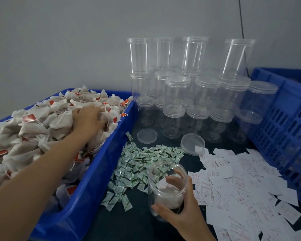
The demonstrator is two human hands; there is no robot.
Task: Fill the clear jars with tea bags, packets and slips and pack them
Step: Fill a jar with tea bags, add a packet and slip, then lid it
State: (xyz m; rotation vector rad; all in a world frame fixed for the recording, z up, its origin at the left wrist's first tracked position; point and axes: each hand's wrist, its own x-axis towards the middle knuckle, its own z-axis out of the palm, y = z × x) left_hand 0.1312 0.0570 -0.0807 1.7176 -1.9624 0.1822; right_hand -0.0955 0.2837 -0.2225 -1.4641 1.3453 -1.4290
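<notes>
My left hand (87, 119) is dug into the tea bags (42, 129) in the blue bin (94, 180), left of frame, fingers curled round some. My right hand (179, 213) wraps the open clear jar (161, 173) at lower centre, between the green packets (137, 162) and white slips (241, 180).

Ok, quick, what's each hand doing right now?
Left hand: fingers curled into the tea bags in the blue bin, gripping some.
Right hand: holding the clear jar, lid off.

Tea bags (33, 129) fill the left bin (87, 197); packets (137, 162) lie between it and slips (241, 180), jars (177, 89) seemingly 3-high behind.
</notes>
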